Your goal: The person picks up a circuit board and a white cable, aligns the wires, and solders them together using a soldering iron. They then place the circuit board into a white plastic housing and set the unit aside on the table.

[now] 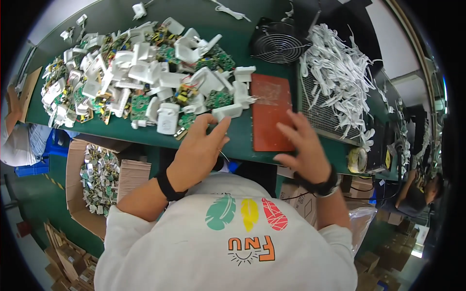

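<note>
Right hand (305, 154) is spread, for left hand (198, 154) I cannot tell; better lift circuit boards (219, 100) gently near worktop (239, 137) edge.

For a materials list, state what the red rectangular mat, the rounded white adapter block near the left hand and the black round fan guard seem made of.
Red rectangular mat: rubber or plastic, unclear which; flat, with a dull sheen.
Rounded white adapter block: likely smooth moulded plastic, judging by its even white shell.
Black round fan guard: probably coated metal wire, from its thin, glinting rings.
</note>
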{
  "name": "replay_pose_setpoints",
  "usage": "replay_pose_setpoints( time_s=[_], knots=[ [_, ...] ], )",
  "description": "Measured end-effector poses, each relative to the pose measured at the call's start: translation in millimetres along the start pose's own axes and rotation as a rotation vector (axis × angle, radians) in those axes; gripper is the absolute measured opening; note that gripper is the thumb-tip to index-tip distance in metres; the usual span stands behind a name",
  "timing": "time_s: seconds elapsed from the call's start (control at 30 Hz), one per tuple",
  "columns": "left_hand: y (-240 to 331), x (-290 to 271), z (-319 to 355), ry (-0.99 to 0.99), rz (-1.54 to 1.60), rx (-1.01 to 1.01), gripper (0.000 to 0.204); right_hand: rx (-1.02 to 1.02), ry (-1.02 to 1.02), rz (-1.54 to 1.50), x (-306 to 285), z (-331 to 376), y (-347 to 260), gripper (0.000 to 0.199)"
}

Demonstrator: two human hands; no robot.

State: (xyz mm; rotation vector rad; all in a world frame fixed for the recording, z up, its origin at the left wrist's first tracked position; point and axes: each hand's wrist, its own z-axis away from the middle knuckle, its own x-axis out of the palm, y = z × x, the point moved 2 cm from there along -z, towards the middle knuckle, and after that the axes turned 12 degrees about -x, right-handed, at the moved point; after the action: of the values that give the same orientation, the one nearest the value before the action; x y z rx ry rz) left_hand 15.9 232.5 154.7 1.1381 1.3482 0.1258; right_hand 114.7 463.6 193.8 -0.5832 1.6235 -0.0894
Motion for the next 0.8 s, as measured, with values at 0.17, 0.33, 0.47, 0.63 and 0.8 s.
replay_pose_setpoints(
  time_s=[0.17,0.33,0.47,0.63,0.8],
  knots=[
    [-16.8,10.3,-22.4,0.09,-0.298,0.036,0.051,0.098,-0.026,0.237,32.2,7.3,-1.2,0.054],
    [-34.6,-0.5,-29.5,0.133,-0.483,0.045,0.052,0.117,0.092,0.32,61.7,17.0,-1.7,0.052],
    [-31.5,-0.8,-37.9,0.126,-0.532,0.013,0.054,0.123,0.217,0.323,71.3,14.2,-3.2,0.051],
    [-21.9,-7.3,-37.5,0.077,-0.555,0.047,0.05,0.109,0.242,0.362,70.8,14.4,-9.2,0.051],
    [9.9,-24.8,-31.9,-0.014,-0.427,0.025,0.039,0.185,0.328,0.517,83.3,3.6,-14.8,0.051]
  ],
)
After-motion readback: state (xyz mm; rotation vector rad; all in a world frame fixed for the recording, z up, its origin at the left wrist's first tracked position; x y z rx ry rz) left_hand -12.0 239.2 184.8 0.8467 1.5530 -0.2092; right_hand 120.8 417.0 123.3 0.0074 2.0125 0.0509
